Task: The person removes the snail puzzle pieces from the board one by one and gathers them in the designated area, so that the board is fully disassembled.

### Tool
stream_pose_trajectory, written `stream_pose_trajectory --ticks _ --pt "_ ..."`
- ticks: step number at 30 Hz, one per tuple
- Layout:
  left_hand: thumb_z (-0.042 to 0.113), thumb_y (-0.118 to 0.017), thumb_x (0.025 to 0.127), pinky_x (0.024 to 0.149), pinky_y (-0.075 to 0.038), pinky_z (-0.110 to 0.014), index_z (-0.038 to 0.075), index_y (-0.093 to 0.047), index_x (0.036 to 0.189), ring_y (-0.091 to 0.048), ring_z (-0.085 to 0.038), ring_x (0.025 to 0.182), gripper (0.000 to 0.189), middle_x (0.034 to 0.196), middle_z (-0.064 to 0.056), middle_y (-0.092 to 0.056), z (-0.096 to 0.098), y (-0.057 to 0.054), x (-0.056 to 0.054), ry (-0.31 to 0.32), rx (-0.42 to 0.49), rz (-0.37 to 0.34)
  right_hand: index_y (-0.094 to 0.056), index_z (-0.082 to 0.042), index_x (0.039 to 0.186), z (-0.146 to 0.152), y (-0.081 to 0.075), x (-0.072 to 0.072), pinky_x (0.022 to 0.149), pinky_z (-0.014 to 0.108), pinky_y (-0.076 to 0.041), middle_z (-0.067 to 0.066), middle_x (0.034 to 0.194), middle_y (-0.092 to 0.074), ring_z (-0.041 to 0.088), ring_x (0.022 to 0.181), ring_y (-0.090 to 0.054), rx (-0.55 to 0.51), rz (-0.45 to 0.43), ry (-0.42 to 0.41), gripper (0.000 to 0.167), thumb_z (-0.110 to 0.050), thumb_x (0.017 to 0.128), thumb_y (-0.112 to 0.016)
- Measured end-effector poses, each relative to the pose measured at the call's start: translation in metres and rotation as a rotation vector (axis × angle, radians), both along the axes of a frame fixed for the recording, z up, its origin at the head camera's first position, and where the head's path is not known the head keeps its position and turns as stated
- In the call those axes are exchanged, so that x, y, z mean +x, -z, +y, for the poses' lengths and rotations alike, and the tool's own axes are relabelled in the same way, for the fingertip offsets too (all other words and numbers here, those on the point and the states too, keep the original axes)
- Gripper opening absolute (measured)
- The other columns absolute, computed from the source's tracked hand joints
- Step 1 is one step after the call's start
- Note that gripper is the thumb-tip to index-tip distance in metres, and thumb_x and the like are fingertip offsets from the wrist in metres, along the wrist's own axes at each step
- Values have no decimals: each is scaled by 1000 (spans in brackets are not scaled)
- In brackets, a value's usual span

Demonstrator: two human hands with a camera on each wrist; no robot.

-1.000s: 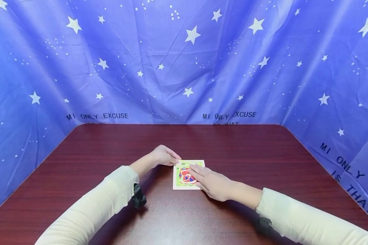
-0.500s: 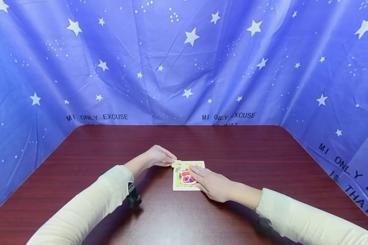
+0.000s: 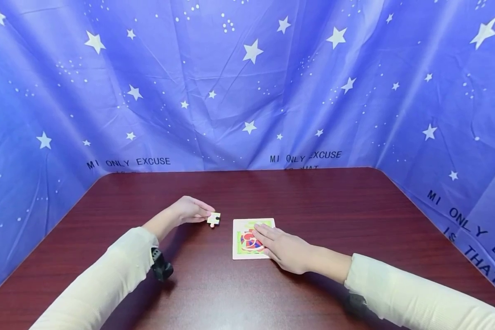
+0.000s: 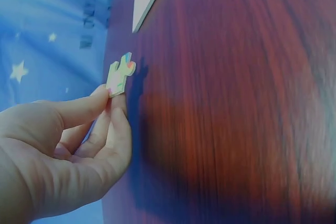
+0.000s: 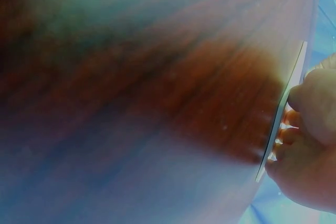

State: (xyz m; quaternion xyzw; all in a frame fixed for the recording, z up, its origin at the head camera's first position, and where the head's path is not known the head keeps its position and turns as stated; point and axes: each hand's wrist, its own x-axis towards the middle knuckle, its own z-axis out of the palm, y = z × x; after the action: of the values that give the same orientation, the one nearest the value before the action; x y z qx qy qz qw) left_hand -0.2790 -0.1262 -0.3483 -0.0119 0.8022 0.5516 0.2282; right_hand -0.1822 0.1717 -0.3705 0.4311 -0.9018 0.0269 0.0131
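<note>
Between thumb and fingertips, my left hand [image 3: 188, 210] pinches a small jigsaw piece [image 3: 213, 219], pale with a rounded tab and a notch. In the left wrist view the jigsaw piece [image 4: 121, 75] stands out past the fingertips, its shadow falling on the table beside it. To its right lies a square jigsaw puzzle [image 3: 240, 252] with a white border, a green field and a red and blue picture. My right hand [image 3: 286, 247] rests on the puzzle's right side with straight fingers, hiding part of the picture. Seen edge-on in the right wrist view, the puzzle board [image 5: 275, 121] looks thin and flat.
Both hands work over a dark red wood-grain table [image 3: 247, 298]. A blue curtain [image 3: 214, 59] with white stars and printed words hangs behind and along the sides. A black wrist device [image 3: 162, 265] sits under the left sleeve.
My left hand has drawn away from the puzzle's upper left corner to the left, taking the jigsaw piece along. The right hand has stayed on the puzzle.
</note>
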Motion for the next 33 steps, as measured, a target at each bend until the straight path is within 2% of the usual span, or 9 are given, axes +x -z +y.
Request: stream_pose_trajectory --ticks 7,11,15,25,33 --pt "-2 -61 88 73 -55 -17 -12 -56 126 -61 -1 73 39 77 7 -67 -34 1 -2 -39 3 -32 -39 2 144 -1 0 1 113 45 -37 19 151 -39 31 141 -39 7 4 -4 48 -16 100 -44" --pt "-2 -61 89 72 -55 -16 -14 -52 128 -61 -1 73 42 76 8 -67 -53 2 -4 -36 22 -35 -38 2 144 -1 1 2 113 45 -36 19 152 -38 31 141 -38 6 -5 -2 48 -16 101 -44" --pt "-2 -61 89 71 -54 -15 -15 -51 129 -61 0 71 43 74 10 -67 -66 3 -7 -31 0 -30 -38 2 144 -1 2 2 113 45 -36 19 152 -38 31 141 -38 5 -9 5 47 -17 101 -43" --pt "-3 -66 85 64 -55 -16 -18 -57 119 -62 1 65 38 68 9 -69 -70 3 -17 -65 -77 94 -38 0 145 -1 0 1 114 45 -36 18 152 -38 29 141 -38 11 13 13 48 -18 101 -43" --pt "-4 -68 84 65 -56 -17 -17 -59 118 -64 0 64 38 66 9 -68 -75 1 -20 -139 -76 81 -37 1 145 0 2 1 114 45 -35 19 152 -38 30 142 -36 -4 5 10 49 -18 101 -43"
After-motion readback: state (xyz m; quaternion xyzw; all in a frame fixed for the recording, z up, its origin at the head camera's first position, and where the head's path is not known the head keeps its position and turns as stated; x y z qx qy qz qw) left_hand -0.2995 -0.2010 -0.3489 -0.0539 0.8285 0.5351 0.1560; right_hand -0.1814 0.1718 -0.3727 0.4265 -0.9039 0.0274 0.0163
